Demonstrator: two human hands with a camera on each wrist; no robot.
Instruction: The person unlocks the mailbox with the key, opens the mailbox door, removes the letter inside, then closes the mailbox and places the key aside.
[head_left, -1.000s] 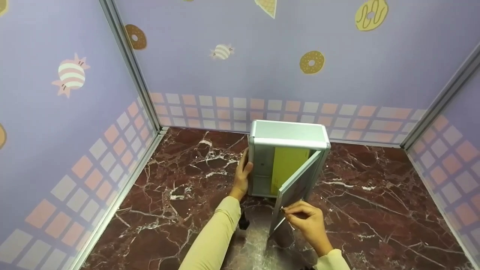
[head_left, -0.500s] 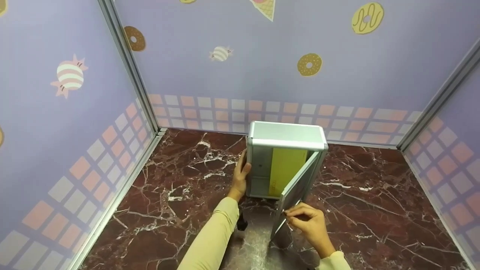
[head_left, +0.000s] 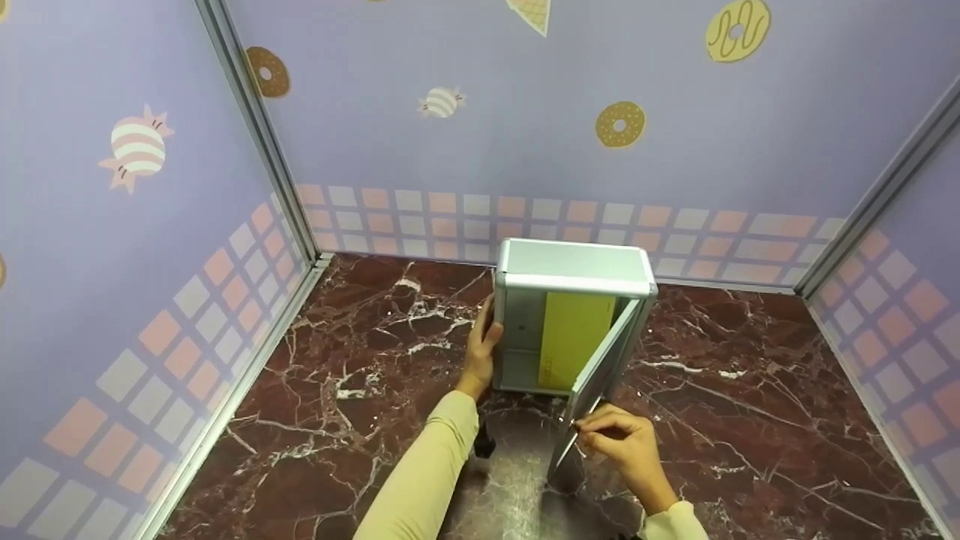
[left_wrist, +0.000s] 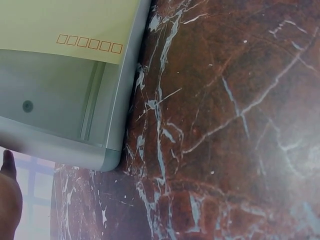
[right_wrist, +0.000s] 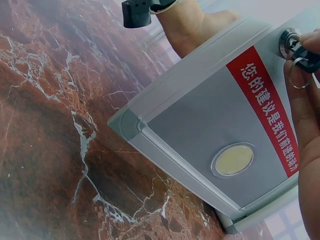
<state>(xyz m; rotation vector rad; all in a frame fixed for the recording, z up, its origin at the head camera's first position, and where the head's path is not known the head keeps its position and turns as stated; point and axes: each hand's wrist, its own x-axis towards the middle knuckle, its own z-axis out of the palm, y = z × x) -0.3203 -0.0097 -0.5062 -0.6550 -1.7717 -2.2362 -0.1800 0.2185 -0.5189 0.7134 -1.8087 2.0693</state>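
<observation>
A silver metal box (head_left: 574, 262) stands upright, its hinged door (head_left: 604, 360) swung outward on the right side. Inside leans a yellow envelope (head_left: 574, 337), whose row of small red squares shows in the left wrist view. My left hand (head_left: 480, 352) holds the box's left side, thumb at the front edge. At the door's free edge, my right hand (head_left: 619, 442) pinches a black-headed key (right_wrist: 306, 59) with a metal ring, at the round lock (right_wrist: 289, 42). A red strip with white characters (right_wrist: 267, 107) and an oval window (right_wrist: 233, 160) are on the door's outer face.
The dark red marbled surface (head_left: 360, 420) has white veins. Behind the box rises a lilac wall (head_left: 525, 150) with printed sweets and a checked band; side walls stand left and right, with metal frame strips at the corners.
The door's free edge has moved slightly to the right, toward the box, together with my right hand. My left hand stays on the box's side.
</observation>
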